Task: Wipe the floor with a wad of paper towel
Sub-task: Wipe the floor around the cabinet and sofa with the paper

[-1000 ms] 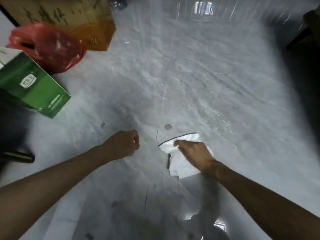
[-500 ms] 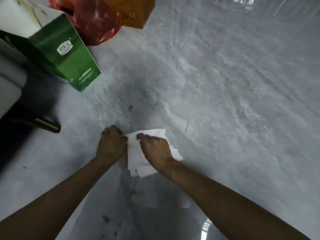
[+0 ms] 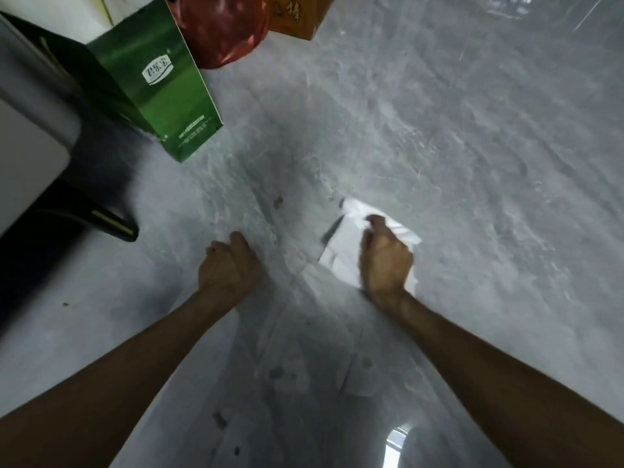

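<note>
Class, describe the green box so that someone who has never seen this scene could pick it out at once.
Start with the grey marbled floor and look to the view's upper left, where packages stand together. The green box is the nearest of them, left of the red plastic bag and the orange carton. It alone is green, with a white logo on its side.

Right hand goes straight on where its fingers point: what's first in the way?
Right hand first crosses the paper towel under it, then bare floor; orange box lies far along that line, depth unclear.
</note>
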The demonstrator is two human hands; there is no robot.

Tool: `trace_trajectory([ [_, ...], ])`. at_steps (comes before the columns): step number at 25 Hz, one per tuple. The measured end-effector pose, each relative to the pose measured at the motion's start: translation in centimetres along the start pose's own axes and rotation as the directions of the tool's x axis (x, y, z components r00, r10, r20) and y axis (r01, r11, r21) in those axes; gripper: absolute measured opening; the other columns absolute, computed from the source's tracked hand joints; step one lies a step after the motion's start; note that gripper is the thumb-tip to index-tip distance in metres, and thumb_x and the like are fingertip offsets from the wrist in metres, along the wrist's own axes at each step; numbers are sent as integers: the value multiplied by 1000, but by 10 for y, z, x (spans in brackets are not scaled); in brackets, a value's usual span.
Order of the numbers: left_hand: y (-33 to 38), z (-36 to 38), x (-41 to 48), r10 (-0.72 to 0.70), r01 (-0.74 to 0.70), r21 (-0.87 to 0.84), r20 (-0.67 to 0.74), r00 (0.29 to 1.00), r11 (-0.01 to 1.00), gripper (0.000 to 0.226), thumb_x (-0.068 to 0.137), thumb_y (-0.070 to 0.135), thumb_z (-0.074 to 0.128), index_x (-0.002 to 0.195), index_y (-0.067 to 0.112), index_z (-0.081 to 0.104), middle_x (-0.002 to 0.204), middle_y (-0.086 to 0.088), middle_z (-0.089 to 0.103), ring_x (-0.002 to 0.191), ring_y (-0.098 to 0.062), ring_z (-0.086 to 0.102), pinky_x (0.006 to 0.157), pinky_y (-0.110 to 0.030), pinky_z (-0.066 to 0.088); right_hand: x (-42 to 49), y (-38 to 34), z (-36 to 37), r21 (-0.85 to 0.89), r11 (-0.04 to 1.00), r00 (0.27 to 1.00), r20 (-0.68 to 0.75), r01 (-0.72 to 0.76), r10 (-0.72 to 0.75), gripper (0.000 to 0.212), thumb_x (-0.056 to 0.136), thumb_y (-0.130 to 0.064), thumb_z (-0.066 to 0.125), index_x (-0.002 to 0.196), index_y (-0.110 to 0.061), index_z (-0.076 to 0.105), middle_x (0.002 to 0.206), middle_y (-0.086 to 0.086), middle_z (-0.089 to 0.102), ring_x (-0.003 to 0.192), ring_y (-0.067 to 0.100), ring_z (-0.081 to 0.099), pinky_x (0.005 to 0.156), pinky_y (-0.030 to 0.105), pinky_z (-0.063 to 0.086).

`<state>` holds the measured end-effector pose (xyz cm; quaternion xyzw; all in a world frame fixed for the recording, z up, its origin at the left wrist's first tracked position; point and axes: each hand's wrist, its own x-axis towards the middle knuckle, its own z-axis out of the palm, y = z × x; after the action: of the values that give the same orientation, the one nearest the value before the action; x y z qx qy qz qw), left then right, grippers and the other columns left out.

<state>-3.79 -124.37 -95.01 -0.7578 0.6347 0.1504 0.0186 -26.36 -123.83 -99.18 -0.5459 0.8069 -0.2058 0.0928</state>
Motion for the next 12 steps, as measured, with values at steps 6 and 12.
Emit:
trace_trajectory([
  [6, -45, -18, -28, -93, 37, -322, -159, 983, 946, 17, 93, 18, 51, 106, 10, 43, 89, -18, 65, 78, -36, 63, 68, -42, 53, 10, -21, 7, 257, 258, 142, 396, 931, -907, 34, 92, -26, 47, 123, -25, 60, 107, 3, 70, 90, 23, 68, 72, 31, 54],
  [12, -74, -11, -39, 17, -33, -225, -74, 997, 974, 10, 93, 7, 47, 101, 1, 48, 103, -20, 55, 91, -34, 56, 80, -44, 48, 79, -82, 34, -39, 997, 997, -48, -67, 65, 30, 97, -16, 34, 120, -18, 53, 94, 17, 71, 86, 39, 67, 69, 39, 44],
])
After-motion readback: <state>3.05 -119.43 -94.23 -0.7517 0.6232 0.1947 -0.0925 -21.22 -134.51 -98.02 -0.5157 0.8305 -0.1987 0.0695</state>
